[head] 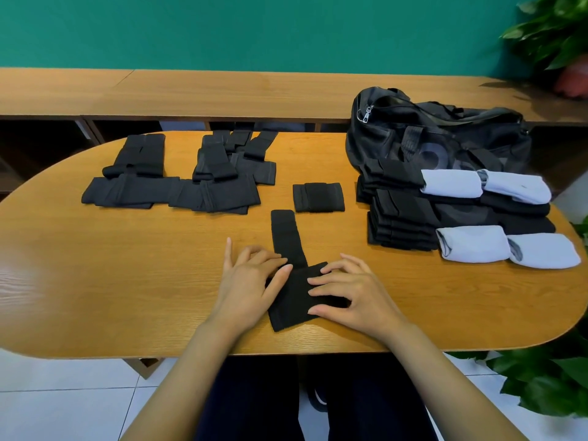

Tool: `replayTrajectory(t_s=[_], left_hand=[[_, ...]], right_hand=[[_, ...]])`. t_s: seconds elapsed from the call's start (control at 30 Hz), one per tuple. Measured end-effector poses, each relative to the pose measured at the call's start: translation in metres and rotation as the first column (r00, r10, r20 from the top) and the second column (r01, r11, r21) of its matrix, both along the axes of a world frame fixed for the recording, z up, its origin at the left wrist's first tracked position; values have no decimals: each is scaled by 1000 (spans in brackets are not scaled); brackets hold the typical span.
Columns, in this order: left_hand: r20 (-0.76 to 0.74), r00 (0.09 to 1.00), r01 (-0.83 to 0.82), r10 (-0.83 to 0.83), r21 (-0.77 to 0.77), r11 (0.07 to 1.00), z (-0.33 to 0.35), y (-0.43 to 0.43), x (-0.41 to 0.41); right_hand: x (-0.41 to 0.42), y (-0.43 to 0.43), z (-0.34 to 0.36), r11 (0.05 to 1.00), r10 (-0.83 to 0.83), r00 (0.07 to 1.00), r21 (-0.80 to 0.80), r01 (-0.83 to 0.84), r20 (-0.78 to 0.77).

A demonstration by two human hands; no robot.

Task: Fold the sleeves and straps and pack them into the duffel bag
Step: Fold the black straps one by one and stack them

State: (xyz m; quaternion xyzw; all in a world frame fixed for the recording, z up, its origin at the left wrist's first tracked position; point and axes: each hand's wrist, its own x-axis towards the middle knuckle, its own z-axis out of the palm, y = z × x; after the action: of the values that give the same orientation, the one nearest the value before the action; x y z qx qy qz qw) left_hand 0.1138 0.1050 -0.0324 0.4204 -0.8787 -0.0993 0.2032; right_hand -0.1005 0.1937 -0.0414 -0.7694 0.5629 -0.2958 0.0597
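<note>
Both forearms are bare and enter from the lower edge, converging toward the middle. Left grip (pixel 251 281): palm down, thumb (pixel 227 249) splayed outward and pointing away from the body, index finger laid nearly straight toward the right, remaining fingers bent at the knuckles with tips down. Right grip (pixel 353 291): palm down, fingers spread and slightly arched, fingertips pressing downward, thumb extended toward the left along the near side. The two grips sit close together, not touching.

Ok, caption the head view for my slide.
Left hand and right hand press a black strap; duffel bag at right.
</note>
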Motion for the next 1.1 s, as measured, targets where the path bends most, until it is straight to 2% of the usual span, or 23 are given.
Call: replayTrajectory(t_s=[0.07,0.27,0.4,0.5,0.63,0.73,0.93,1.1], left_hand=[[-17,1000,-13,12,-18,1000,-1,3,2],[-55,997,67,-57,201,977,-2,8,14],[-4,998,62,-63,216,974,-8,15,20],[-5,1000,8,-7,223,975,-8,13,18],[104,993,-73,56,165,984,-4,-2,5],[149,986,-97,77,133,986,-4,-15,-5],[108,987,-130,117,117,985,-6,-19,-5],[101,987,-132,121,107,986,-6,-19,-6]], right_hand=[[0,0,-1,1000,-3,1000,3,3,8],[-1,1,-1,999,1,1000,35,0,-26],[0,-3,4,996,-64,997,64,66,-33],[0,-24,14,967,-192,973,146,210,-129],[7,-70,24,922,-285,916,181,343,-283],[17,-96,29,911,-274,892,200,360,-360],[5,-127,33,851,-280,824,269,450,-492],[-12,-142,39,760,-305,704,281,585,-641]])
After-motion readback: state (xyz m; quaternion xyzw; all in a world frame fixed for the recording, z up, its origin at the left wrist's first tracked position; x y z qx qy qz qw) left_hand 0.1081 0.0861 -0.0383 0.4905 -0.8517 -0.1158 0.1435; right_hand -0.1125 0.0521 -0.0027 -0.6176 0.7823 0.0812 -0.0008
